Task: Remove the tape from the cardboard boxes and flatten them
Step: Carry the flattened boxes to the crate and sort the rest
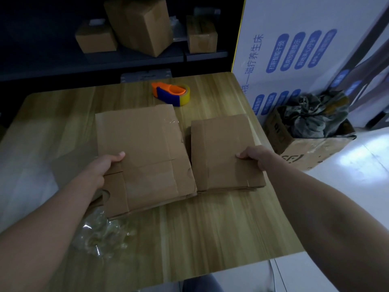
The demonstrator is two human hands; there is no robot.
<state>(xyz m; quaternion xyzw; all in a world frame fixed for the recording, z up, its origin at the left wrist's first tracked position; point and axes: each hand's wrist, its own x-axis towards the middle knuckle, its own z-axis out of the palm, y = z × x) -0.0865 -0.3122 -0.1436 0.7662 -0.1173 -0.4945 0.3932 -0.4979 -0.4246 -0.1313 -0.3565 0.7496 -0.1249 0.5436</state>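
**Cardboard lies flat, one stack in each hand**

Clear crumpled tape lies at 7 o'clock on the wooden table, touching the near corner of the larger flattened box. The left hand grips that box's left edge, thumb on top, fingers hidden beneath. At 3 o'clock the right hand grips the right edge of the smaller flattened box the same way. The two lie side by side, narrowly apart. At 12 o'clock sits an orange-and-blue tape dispenser. Beyond, unflattened boxes stand on a dark shelf.
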